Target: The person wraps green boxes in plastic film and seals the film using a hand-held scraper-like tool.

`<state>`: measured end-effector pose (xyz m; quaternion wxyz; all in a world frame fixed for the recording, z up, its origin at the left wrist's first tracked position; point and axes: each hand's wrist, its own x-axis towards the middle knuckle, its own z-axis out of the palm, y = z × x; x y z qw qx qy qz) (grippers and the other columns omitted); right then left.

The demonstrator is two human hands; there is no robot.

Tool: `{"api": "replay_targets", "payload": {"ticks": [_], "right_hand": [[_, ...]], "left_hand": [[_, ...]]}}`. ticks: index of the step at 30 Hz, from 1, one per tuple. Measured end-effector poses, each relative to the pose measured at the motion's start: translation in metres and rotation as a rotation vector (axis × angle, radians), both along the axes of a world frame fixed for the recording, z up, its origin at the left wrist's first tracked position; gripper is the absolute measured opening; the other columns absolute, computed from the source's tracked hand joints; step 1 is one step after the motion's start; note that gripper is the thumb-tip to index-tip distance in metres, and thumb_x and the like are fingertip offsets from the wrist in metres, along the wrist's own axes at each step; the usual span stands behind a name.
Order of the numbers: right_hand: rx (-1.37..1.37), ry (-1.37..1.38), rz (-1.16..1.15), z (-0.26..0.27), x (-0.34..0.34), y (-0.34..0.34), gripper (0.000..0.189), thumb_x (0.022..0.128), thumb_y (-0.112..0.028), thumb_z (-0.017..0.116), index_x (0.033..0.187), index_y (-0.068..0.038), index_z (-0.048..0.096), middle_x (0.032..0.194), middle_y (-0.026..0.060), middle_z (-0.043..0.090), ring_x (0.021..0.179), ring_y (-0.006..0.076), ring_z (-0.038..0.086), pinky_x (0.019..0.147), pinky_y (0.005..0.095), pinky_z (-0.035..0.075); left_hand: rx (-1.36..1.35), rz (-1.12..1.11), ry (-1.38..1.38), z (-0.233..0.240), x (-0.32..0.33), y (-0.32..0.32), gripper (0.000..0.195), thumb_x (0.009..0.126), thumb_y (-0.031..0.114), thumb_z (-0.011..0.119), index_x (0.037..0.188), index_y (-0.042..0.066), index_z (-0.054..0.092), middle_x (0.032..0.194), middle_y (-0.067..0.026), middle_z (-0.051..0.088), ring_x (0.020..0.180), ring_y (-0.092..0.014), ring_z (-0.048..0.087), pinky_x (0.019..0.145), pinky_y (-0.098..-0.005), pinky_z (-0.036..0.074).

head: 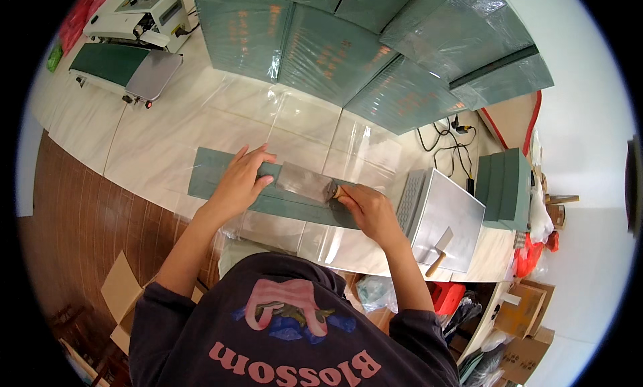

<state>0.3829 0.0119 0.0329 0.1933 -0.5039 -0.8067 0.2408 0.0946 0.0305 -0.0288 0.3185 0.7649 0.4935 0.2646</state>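
Observation:
A long green box (pixel 301 213) lies across clear plastic film on the marble-patterned table, before my body. My left hand (pixel 246 178) rests on its left part, fingers apart, thumb near the blade's end. My right hand (pixel 369 208) is closed around the short wooden handle of a broad metal scraper (pixel 305 181), whose wide blade lies flat against the box top. A second, smaller scraper (pixel 443 240) with a wooden handle lies on the metal-topped plate (pixel 454 211) at the right.
Stacked green boxes (pixel 331 55) in clear wrap stand behind the film. A sealing machine (pixel 135 40) is at the far left. Black cables (pixel 454 146) and more green boxes (pixel 507 188) are at the right. Open cardboard (pixel 120 286) stands below, left.

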Motion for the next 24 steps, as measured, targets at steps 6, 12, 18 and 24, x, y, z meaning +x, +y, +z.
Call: {"api": "replay_targets", "payload": {"ticks": [6,12,18,24], "right_hand": [[0.058,-0.049,-0.106,-0.012,-0.007,-0.001,0.017,0.09,-0.021,0.061,0.099,-0.007,0.064,0.083,0.0132,0.065,0.075,0.0341,0.064,0.064,0.0419,0.05],[0.125,-0.109,-0.275,-0.019,-0.026,-0.001,0.02,0.093,-0.023,0.058,0.099,-0.005,0.065,0.077,0.0126,0.065,0.068,0.0348,0.063,0.058,0.0417,0.049],[0.152,-0.055,-0.472,-0.031,-0.043,-0.011,0.021,0.096,-0.024,0.055,0.099,-0.004,0.053,0.07,0.0159,0.065,0.06,0.0361,0.063,0.05,0.0453,0.047],[-0.034,0.081,-0.529,-0.028,-0.08,-0.089,0.024,0.096,-0.024,0.054,0.102,-0.002,0.047,0.064,0.0205,0.062,0.055,0.0397,0.061,0.047,0.0483,0.046]], "left_hand": [[-0.001,-0.004,0.008,0.003,0.0,0.0,0.029,0.088,0.007,0.061,0.112,0.007,0.045,0.124,-0.0129,0.06,0.133,-0.031,0.042,0.116,-0.0489,0.022],[0.013,0.029,-0.064,0.003,0.003,0.001,0.033,0.085,0.0,0.063,0.108,0.006,0.039,0.124,-0.0152,0.058,0.134,-0.033,0.041,0.109,-0.0434,0.032],[0.044,0.027,-0.063,0.005,0.002,0.002,0.034,0.085,-0.001,0.063,0.107,0.006,0.039,0.123,-0.0167,0.057,0.134,-0.034,0.041,0.107,-0.0416,0.034],[0.027,0.038,-0.083,-0.004,0.004,0.0,0.033,0.085,-0.002,0.063,0.107,0.006,0.04,0.123,-0.015,0.058,0.134,-0.034,0.041,0.109,-0.0444,0.029]]}}
